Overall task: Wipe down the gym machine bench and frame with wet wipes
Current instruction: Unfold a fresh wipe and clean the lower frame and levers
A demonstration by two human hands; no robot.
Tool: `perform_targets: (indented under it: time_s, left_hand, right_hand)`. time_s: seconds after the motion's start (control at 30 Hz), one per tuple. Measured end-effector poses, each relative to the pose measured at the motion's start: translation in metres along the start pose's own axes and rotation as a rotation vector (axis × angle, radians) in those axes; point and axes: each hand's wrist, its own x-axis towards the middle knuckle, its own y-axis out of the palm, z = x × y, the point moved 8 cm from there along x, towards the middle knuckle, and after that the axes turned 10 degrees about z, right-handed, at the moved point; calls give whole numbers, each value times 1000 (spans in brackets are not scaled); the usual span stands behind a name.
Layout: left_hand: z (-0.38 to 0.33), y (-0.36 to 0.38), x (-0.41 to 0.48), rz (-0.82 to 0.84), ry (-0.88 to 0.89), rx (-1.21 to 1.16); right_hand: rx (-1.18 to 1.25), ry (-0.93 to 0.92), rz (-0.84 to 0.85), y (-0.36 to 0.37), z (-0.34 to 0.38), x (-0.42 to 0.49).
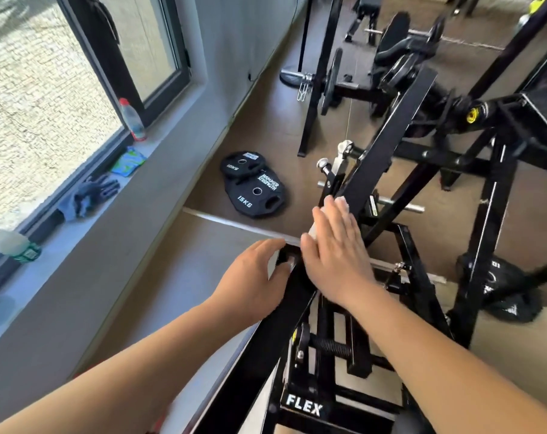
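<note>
While the left hand is gripping the edge of the black frame bar with curled fingers, the right hand is lying flat on that bar, fingers straight, pressing the wet wipe beneath it — white is peeking out at the hand's 12 and 10 o'clock. On the floor, weight plates are lying at 10 o'clock of both hands.

Head camera looks forward and down, close above the black frame bar
</note>
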Motion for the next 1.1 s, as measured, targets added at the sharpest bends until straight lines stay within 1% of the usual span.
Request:
perform_targets:
  time_s: [0.1,0.2,0.27,0.37,0.43,0.5,0.63,0.7,0.73,0.8,0.87,0.93,1.03,1.1]
  left_hand:
    - [-9,8,18,15,-2,-4]
    - [-12,13,26,42,-14,-2]
    - [-10,15,25,39,-24,-24]
    - [-2,13,14,-2,-30,-87]
    - [4,10,3,-33,-24,-128]
    - [14,7,-10,-58,-36,-158]
    - [41,6,-56,-93,-98,-231]
    - [53,8,-85,-93,-126,-249]
    - [60,9,-99,-99,-144,-255]
    - [71,9,-127,-116,-187,-268]
    - [79,8,-150,-137,-226,-290]
    - [82,6,-171,-161,-249,-330]
    - [89,4,-197,-194,-263,-360]
    - [93,3,-212,-206,-262,-366]
  right_hand:
    - [18,144,-28,-23,-45,48]
    - [37,236,-27,-35,-71,77]
    - [74,264,-39,-36,-74,83]
    - [117,277,-49,-25,-56,66]
    - [99,184,-74,-9,-29,34]
    - [98,36,-88,13,10,-16]
    - [39,-267,-47,64,76,-122]
    - [4,-382,-53,68,81,-135]
    - [-21,-392,-60,64,78,-128]
    - [-60,-292,-41,53,64,-98]
    - [-26,-122,-7,39,45,-62]
    - [14,-13,-28,29,39,-44]
    - [20,42,-62,35,57,-56]
    - [14,-9,-81,51,84,-86]
